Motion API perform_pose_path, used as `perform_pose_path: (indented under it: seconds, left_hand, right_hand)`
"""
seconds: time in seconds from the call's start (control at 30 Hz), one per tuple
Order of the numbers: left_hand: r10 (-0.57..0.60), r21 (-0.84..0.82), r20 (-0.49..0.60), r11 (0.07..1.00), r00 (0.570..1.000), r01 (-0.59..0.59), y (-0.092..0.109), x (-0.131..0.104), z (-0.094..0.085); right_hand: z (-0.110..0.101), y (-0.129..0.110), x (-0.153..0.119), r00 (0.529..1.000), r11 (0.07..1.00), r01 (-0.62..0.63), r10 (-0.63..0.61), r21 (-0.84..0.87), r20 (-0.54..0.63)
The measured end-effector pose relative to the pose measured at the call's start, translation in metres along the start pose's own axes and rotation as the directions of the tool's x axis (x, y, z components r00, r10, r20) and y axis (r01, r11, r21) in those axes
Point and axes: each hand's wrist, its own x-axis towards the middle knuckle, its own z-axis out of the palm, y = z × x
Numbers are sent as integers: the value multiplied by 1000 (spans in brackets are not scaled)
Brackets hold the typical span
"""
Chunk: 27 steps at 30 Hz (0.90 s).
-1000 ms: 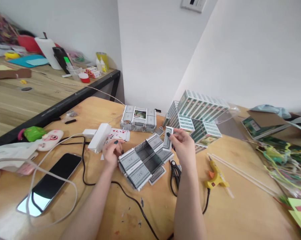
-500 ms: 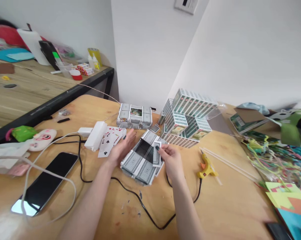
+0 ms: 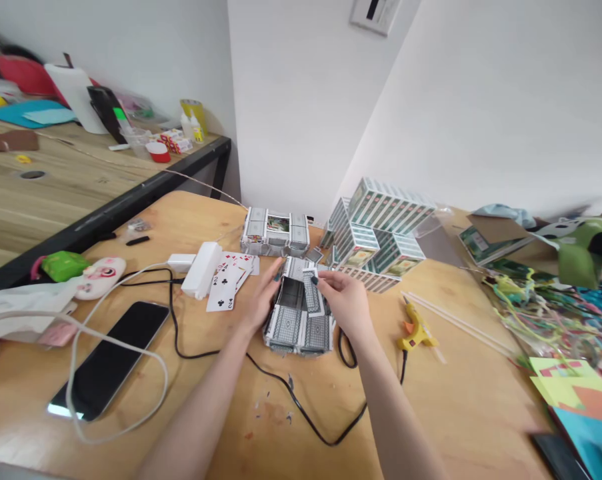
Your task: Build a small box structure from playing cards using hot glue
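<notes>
A grey-patterned box built of playing cards (image 3: 285, 325), with a dark opening in its top, sits on the table in front of me. My left hand (image 3: 263, 297) lies along its left side, fingers stretched out and touching it. Between thumb and fingers, my right hand (image 3: 348, 300) pinches a narrow, folded-looking playing card (image 3: 311, 293) over the right part of the opening. Behind stands a second box of playing cards (image 3: 275, 233). Loose playing cards (image 3: 225, 287) lie face up left of my left hand.
Stacked green-and-white card packs (image 3: 385, 207) stand behind my right hand. A yellow glue gun (image 3: 415, 327) and clear glue sticks (image 3: 455, 327) lie to the right. A white power adapter (image 3: 201, 270), a black cable (image 3: 301, 407) and a phone (image 3: 113, 357) occupy the left and front.
The box has turned to sit straighter and shifted slightly right. My left hand has come against its left side. My right hand still holds the card, now slightly higher in view.
</notes>
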Motion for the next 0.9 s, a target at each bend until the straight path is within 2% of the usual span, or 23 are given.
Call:
perform_pose_path:
  seconds: [0.13, 0.23, 0.3, 0.47, 0.6, 0.73, 0.9]
  left_hand:
    - [13, 88, 56, 996, 998, -18, -1, -8, 17]
    - [11, 122, 39, 992, 999, -15, -2, -8, 18]
    - [21, 133, 28, 991, 999, -25, -3, -6, 17]
    - [114, 257, 57, 958, 992, -125, -4, -3, 10]
    - [184, 393, 108, 894, 977, -213, 1, -3, 6]
    - [184, 392, 108, 895, 977, -212, 2, -3, 6]
    - [182, 357, 93, 912, 979, -204, -1, -2, 6]
  right_hand:
    - [10, 5, 5, 989, 992, -113, 117, -46, 89]
    - [18, 10, 4, 957, 974, -225, 221, -4, 189]
    - [21, 12, 2, 944, 964, -263, 252, 25, 212]
    - [21, 15, 0, 949, 967, -246, 227, 64, 217]
    - [19, 20, 1, 934, 944, -297, 256, 145, 249]
    - [17, 23, 2, 924, 927, -336, 291, 164, 249]
    - [16, 24, 1, 941, 923, -316, 275, 220, 197]
